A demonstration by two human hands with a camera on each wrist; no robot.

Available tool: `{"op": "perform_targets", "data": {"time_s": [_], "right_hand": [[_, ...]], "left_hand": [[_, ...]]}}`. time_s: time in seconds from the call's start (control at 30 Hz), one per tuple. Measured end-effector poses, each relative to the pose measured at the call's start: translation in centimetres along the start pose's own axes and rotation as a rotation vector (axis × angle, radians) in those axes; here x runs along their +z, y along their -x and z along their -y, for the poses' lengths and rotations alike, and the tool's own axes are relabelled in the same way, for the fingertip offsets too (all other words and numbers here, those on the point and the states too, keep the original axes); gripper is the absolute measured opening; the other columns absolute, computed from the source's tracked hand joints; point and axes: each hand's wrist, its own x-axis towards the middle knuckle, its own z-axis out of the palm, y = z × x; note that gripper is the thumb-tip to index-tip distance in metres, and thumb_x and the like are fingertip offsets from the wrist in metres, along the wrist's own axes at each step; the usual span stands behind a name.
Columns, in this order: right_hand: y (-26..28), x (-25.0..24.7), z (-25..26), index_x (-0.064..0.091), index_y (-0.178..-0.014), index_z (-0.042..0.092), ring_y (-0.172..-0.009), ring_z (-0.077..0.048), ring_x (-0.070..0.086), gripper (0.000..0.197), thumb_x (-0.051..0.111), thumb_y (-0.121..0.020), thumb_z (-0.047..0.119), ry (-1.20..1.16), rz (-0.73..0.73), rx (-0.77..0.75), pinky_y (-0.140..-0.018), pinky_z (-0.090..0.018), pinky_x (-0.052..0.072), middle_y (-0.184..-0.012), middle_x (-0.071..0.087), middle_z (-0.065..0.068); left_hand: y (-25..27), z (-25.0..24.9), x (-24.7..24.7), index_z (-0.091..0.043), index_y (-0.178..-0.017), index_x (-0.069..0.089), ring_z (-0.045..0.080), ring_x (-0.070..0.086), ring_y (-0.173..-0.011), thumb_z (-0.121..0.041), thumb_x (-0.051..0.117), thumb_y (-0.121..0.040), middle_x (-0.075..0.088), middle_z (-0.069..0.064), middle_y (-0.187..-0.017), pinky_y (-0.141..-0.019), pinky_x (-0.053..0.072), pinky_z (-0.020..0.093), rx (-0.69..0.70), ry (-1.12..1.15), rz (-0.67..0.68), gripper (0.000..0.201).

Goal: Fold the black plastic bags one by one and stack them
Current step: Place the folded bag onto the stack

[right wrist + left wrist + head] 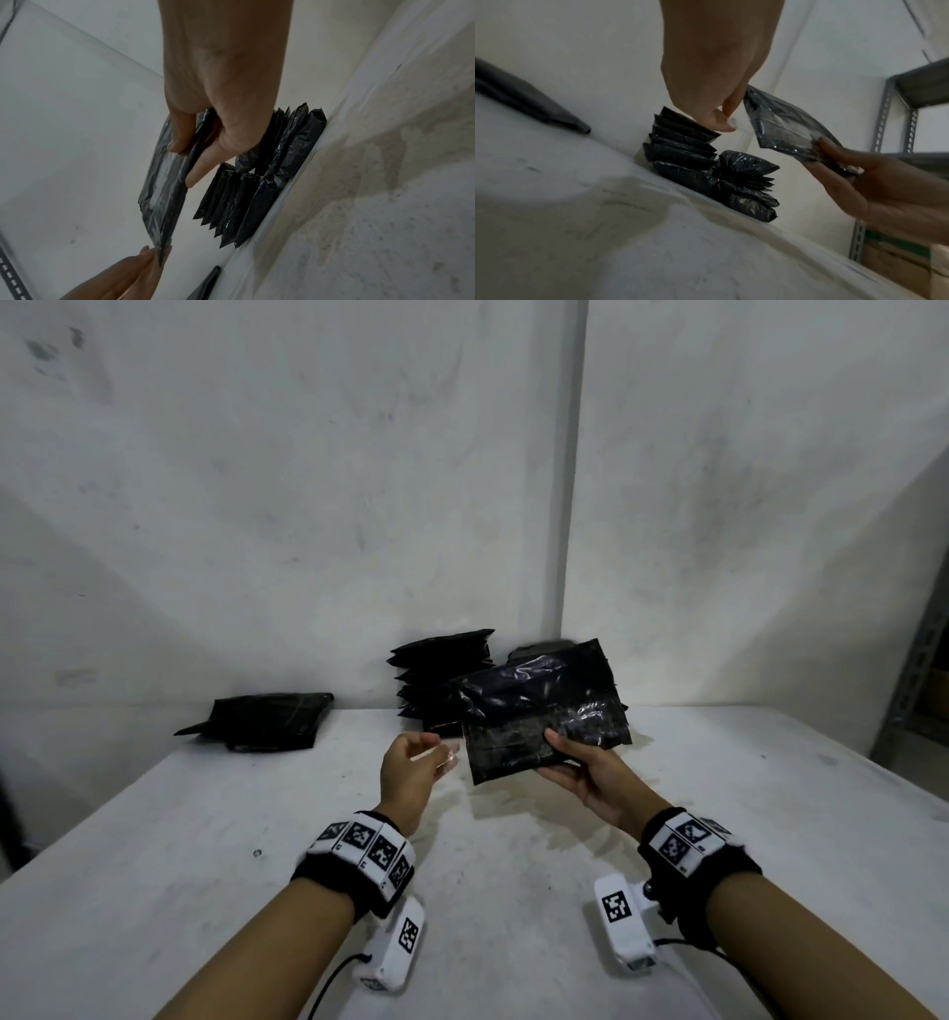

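The right hand holds a folded black plastic bag in the air above the desk, near the far edge. The grip of this hand is closed on the near short end of the bag: the thumb lies on the upper face and the other fingers are under it. The bag is a flat rectangle, and in the head view its long axis runs from the hand away towards the far right, with the far end raised higher than the near end. In the right wrist view the bag is seen almost edge-on, between the thumb and the fingers.

The left hand is just beside the left edge of the held bag. Its fingers are loosely bent and its grip holds nothing in the head view. In the right wrist view its fingertips are at the corner of the bag, but I cannot tell if they touch it.

Behind the held bag, at the far edge of the desk against the wall, stand two stacks of folded bags side by side, partly hidden in the head view. More to the left along the same far edge lies a pile of unfolded black bags, flat, well apart from the stacks. A grey metal shelf stands to the right of the desk
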Motion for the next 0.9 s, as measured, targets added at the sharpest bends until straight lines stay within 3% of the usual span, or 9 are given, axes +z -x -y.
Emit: {"op": "perform_targets", "data": {"time_s": [0.07,0.13,0.23,0.33,0.47,0.57,0.67,0.8,0.9], "right_hand": [[-0.1,0.2,-0.2,0.057,-0.125,-0.004,-0.091,-0.025,0.072,0.043,0.065,-0.084,0.005,0.012,0.002,-0.007,-0.068,-0.029,0.059,-0.114,0.069,-0.019],[-0.2,0.3,-0.3,0.057,-0.124,-0.004,-0.089,-0.025,0.072,0.038,0.063,-0.088,0.004,-0.005,-0.007,-0.013,-0.07,-0.03,0.06,-0.109,0.071,-0.017],[-0.4,0.3,-0.4,0.055,-0.126,-0.005,-0.091,-0.025,0.072,0.038,0.062,-0.089,0.004,-0.022,-0.023,-0.024,-0.076,-0.033,0.06,-0.111,0.07,-0.019],[-0.5,0.4,-0.5,0.055,-0.127,-0.006,-0.093,-0.026,0.071,0.041,0.063,-0.089,0.004,-0.028,-0.035,-0.025,-0.077,-0.033,0.06,-0.114,0.069,-0.02],[-0.6,0.6,-0.7,0.054,-0.128,-0.005,-0.094,-0.026,0.071,0.042,0.064,-0.088,0.005,-0.025,-0.017,-0.028,-0.074,-0.031,0.06,-0.112,0.07,-0.018],[-0.6,0.8,-0.8,0.056,-0.127,-0.003,-0.093,-0.026,0.072,0.04,0.064,-0.089,0.005,-0.014,-0.009,-0.033,-0.072,-0.03,0.06,-0.109,0.071,-0.016],[-0.7,1.0,-1.0,0.055,-0.126,-0.002,-0.095,-0.027,0.071,0.04,0.064,-0.088,0.005,-0.01,0.004,-0.03,-0.069,-0.028,0.059,-0.11,0.07,-0.017],[-0.8,1.2,-1.1,0.055,-0.127,-0.003,-0.093,-0.027,0.072,0.042,0.065,-0.088,0.007,-0.004,0.02,0.008,-0.069,-0.027,0.059,-0.114,0.068,-0.021],[-0.9,1.3,-1.1,0.058,-0.124,-0.003,-0.089,-0.026,0.072,0.038,0.065,-0.088,0.007,0.014,0.019,0.029,-0.068,-0.026,0.059,-0.114,0.068,-0.021]], "left_hand": [[-0.3,0.5,0.0,-0.011,-0.095,0.055,0.022,0.057,-0.107,-0.006,0.067,-0.086,0.058,0.011,-0.115,-0.095,0.05,0.037,0.057,-0.263,-0.039,0.016],[-0.5,0.7,0.0,-0.015,-0.101,0.053,0.02,0.05,-0.108,-0.011,0.069,-0.086,0.05,0.004,-0.116,-0.098,0.044,0.037,0.048,-0.402,-0.103,0.022],[-0.2,0.4,0.0,-0.016,-0.098,0.057,0.023,0.055,-0.097,-0.011,0.065,-0.087,0.056,0.002,-0.101,-0.083,0.048,0.031,0.091,-0.319,-0.188,0.015],[0.4,0.2,0.0,-0.016,-0.091,0.068,0.019,0.062,-0.088,-0.01,0.063,-0.089,0.067,0.0,-0.089,-0.078,0.05,0.025,0.189,-0.268,-0.088,0.008],[0.6,0.6,0.8,-0.019,-0.086,0.072,0.022,0.069,-0.09,-0.017,0.069,-0.087,0.073,0.003,-0.089,-0.089,0.054,0.035,0.08,-0.166,-0.011,0.003],[0.6,0.9,1.7,-0.011,-0.089,0.073,0.025,0.069,-0.092,-0.017,0.07,-0.086,0.073,0.009,-0.091,-0.091,0.054,0.038,0.013,-0.106,0.009,0.007],[1.0,0.7,2.2,-0.004,-0.093,0.073,0.027,0.07,-0.092,-0.015,0.071,-0.085,0.074,0.011,-0.092,-0.086,0.056,0.035,-0.023,-0.041,0.084,0.014],[1.2,0.1,2.3,0.003,-0.101,0.069,0.022,0.069,-0.083,-0.004,0.068,-0.085,0.073,0.013,-0.094,-0.069,0.057,0.023,-0.136,0.111,0.131,0.018],[0.8,-0.1,2.0,0.006,-0.108,0.065,0.021,0.067,-0.085,0.0,0.067,-0.084,0.071,0.017,-0.101,-0.067,0.056,0.021,-0.216,0.146,0.14,0.025]]}}
